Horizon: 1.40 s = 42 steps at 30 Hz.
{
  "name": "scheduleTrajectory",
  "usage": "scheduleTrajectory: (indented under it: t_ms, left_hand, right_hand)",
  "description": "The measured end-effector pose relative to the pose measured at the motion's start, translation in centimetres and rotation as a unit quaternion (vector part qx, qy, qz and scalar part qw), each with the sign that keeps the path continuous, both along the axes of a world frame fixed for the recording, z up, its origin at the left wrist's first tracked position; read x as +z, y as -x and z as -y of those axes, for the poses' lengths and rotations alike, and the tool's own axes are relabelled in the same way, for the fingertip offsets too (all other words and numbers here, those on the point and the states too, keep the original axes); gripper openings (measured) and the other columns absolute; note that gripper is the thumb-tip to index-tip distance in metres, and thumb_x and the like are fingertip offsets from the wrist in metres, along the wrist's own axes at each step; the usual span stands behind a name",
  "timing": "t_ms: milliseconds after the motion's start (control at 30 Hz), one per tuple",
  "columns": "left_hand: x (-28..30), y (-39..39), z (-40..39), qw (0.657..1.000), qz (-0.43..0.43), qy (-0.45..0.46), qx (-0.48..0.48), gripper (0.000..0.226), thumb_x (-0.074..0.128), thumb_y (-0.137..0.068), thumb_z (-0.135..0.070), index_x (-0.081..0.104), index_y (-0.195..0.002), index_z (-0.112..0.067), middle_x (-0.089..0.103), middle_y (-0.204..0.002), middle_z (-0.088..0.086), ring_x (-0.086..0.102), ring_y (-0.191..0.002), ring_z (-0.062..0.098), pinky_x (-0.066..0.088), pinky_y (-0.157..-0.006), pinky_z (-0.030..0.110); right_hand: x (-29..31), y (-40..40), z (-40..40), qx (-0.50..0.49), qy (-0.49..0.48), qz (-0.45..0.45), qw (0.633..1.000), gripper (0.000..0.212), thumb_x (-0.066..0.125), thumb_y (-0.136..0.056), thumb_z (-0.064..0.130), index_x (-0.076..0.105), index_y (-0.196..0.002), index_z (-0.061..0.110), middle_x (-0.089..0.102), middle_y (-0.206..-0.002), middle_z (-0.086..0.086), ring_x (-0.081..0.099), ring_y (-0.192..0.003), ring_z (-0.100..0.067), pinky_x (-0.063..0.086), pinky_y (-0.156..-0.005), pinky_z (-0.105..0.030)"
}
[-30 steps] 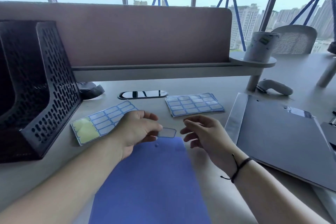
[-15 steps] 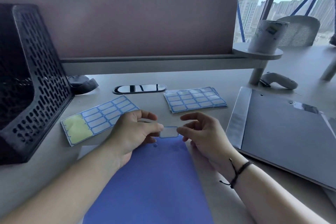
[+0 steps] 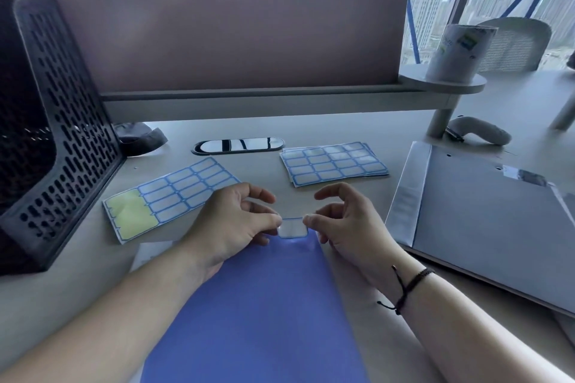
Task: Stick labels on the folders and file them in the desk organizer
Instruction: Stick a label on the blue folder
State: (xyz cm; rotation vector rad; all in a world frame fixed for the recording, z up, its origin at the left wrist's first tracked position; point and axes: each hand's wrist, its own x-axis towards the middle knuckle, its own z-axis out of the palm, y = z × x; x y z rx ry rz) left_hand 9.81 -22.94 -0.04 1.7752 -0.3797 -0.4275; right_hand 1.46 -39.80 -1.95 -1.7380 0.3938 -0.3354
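Since a second ago the right hand (image 3: 348,224) has closed in to pinch the label (image 3: 292,227), which the left hand (image 3: 236,224) pinches by its other end. The label sits at the far edge of the blue folder (image 3: 261,314) on the table (image 3: 62,305). The black desk organizer (image 3: 56,134) stands at the left, beside a partly used label sheet (image 3: 174,196).

Blue-edged label (image 3: 292,227) overhangs blue folder's (image 3: 261,314) far edge.

folder (image 3: 264,305) on counter (image 3: 357,336) front centre | label (image 3: 292,227) at its far edge, between hands | organizer (image 3: 46,134) far left | sheet (image 3: 168,196) right of organizer | stack (image 3: 334,163) behind hands | binder (image 3: 497,227) right
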Motion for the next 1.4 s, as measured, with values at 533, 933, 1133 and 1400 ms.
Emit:
scheduleTrajectory:
  t_ms: [533,933,1133,1400]
  left_hand:
    - [-0.9,0.6,0.3,0.974,0.185,-0.133,0.010,0.030,0.085,-0.074,-0.019,0.063,-0.090,-0.031,0.069,-0.079,-0.005,0.065,-0.065,0.009,0.050,-0.065,0.025]
    - [-1.2,0.7,0.7,0.974,0.172,-0.139,0.040,0.025,0.085,-0.070,-0.018,0.065,-0.083,-0.026,0.069,-0.073,-0.006,0.062,-0.064,0.008,0.047,-0.064,0.023]
    - [-1.0,0.7,0.8,0.977,0.155,-0.138,0.040,0.024,0.084,-0.071,-0.017,0.066,-0.083,-0.026,0.070,-0.075,-0.005,0.062,-0.064,0.007,0.046,-0.064,0.022]
    - [-0.9,1.0,0.8,0.981,0.132,-0.132,0.045,0.023,0.081,-0.073,-0.013,0.065,-0.084,-0.025,0.072,-0.078,-0.005,0.066,-0.069,0.008,0.045,-0.060,0.019]
  right_hand:
    - [0.0,0.1,0.5,-0.016,0.123,-0.047,0.991,0.039,0.078,-0.073,0.012,0.052,-0.100,0.025,0.066,-0.067,0.005,0.049,-0.043,0.000,0.036,-0.044,-0.011]
    - [-0.7,-0.4,0.6,-0.034,0.109,-0.057,0.992,0.043,0.079,-0.071,0.017,0.048,-0.098,0.031,0.070,-0.076,0.000,0.054,-0.050,-0.007,0.043,-0.055,-0.027]
    - [-0.8,-0.6,0.7,-0.030,0.064,-0.059,0.996,0.043,0.077,-0.072,0.012,0.048,-0.099,0.029,0.072,-0.080,-0.008,0.055,-0.046,-0.013,0.044,-0.051,-0.029]
    - [-0.9,-0.8,0.7,-0.014,0.031,-0.050,0.998,0.037,0.072,-0.078,0.003,0.047,-0.100,0.020,0.067,-0.069,-0.009,0.057,-0.048,-0.020,0.047,-0.046,-0.029]
